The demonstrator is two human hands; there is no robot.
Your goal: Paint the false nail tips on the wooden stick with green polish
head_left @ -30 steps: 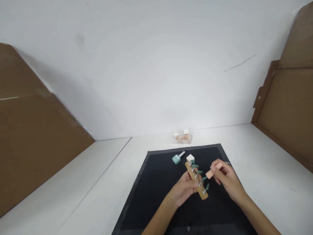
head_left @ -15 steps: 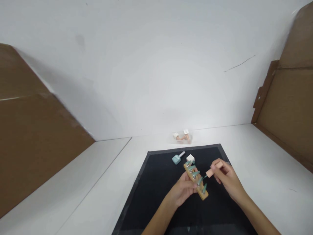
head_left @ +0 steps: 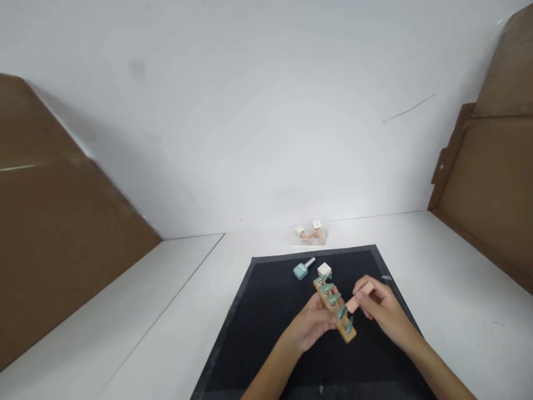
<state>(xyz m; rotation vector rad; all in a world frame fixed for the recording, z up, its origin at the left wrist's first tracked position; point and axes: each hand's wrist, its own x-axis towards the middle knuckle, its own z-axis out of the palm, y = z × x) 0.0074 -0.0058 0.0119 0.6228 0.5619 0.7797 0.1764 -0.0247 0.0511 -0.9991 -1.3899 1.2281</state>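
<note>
My left hand [head_left: 312,324] is closed around the side of a wooden nail stand [head_left: 348,335], holding it tilted above the black mat. Several green false nails [head_left: 333,298] stick up from the stand in a row. In my right hand [head_left: 381,305] a nail polish brush with a peach handle [head_left: 360,296] is pinched between fingers and thumb. Its tip points at a nail near the stand's lower end; whether it touches cannot be made out. Just beyond the stand sit a white square bottle [head_left: 323,270] and a green polish bottle with a silver cap [head_left: 300,271], which lies tipped over.
The black mat [head_left: 258,311] lies on a white table [head_left: 175,311]. At the back, a clear tray [head_left: 310,235] holds peach-handled pieces with white square ends. Brown cardboard panels stand at the left [head_left: 62,239] and right [head_left: 487,183], with a white wall [head_left: 266,122] behind.
My right hand has moved down and left, bringing the brush closer to the nail near the stand's lower end. My left hand and the stand have barely shifted.
</note>
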